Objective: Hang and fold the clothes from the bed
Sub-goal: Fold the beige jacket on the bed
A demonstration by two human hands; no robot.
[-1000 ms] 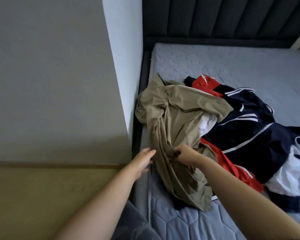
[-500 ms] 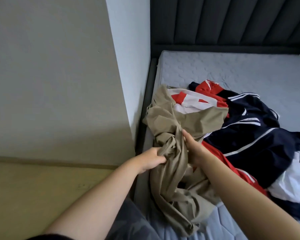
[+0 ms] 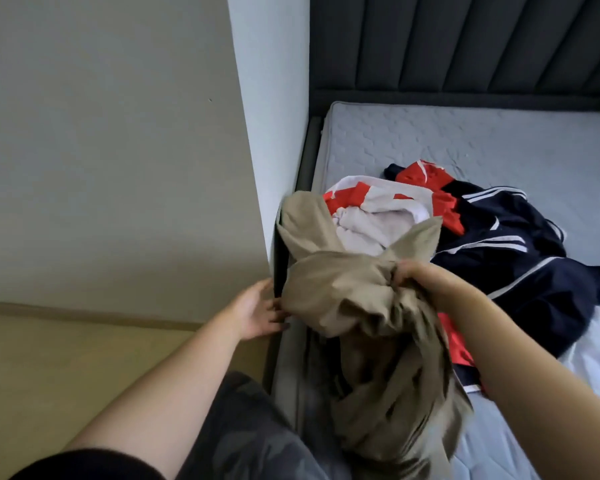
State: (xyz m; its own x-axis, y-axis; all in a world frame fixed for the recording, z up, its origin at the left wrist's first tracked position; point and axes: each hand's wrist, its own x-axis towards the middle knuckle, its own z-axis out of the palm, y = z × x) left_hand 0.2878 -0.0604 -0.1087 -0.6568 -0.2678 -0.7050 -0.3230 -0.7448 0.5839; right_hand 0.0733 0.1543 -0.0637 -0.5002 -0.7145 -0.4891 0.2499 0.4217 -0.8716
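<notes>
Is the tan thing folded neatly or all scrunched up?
Scrunched up. The tan garment hangs bunched and twisted from the right hand, which grips it; no flat folds show.

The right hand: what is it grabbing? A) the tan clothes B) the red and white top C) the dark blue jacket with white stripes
A: the right hand has its fingers curled round a bunched part of the tan clothes, held up over the edge of the bed.
</notes>
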